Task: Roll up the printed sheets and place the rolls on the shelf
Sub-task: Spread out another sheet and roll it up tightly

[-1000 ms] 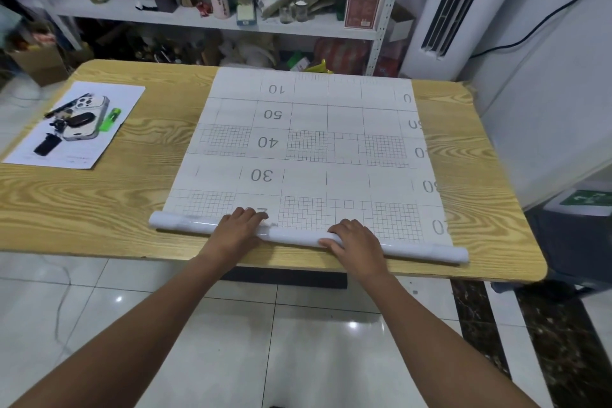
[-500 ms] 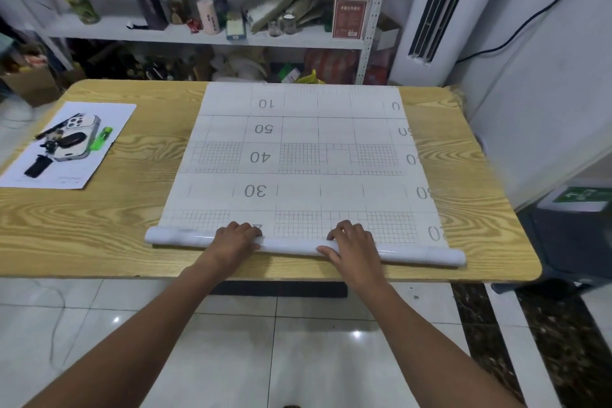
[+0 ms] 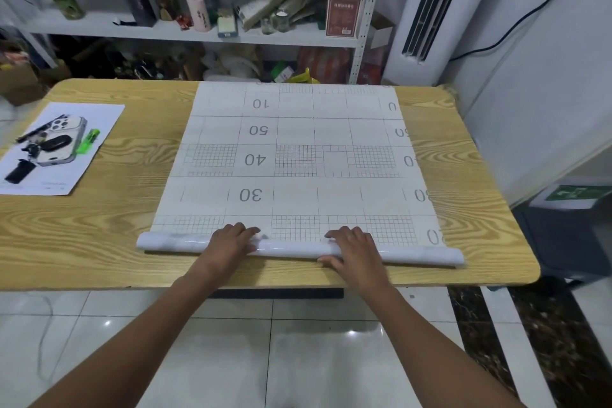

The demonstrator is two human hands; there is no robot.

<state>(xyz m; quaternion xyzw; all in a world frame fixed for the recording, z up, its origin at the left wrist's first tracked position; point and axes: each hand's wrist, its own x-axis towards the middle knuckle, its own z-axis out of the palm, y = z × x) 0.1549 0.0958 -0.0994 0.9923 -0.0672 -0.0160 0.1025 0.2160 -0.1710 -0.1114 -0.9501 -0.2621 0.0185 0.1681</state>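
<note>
Right hand [image 3: 356, 248] grasps the roll [image 3: 414, 255]: fingers over its top, thumb tucked against the near side. Left hand [image 3: 231, 240] lies flat across the same roll, fingers straight, tips reaching onto the flat paper; pressing, not clenched. Roll sits crosswise near the front edge of the wooden table [image 3: 99, 242]. Rest of the printed sheet [image 3: 298, 159] lies unrolled, flat, running to the table's far edge. Shelf [image 3: 165, 31] stands beyond the table, crowded with boxes and jars. Far left: phone [image 3: 63, 142] and green marker [image 3: 87, 142] on a white paper [image 3: 106, 113].
</note>
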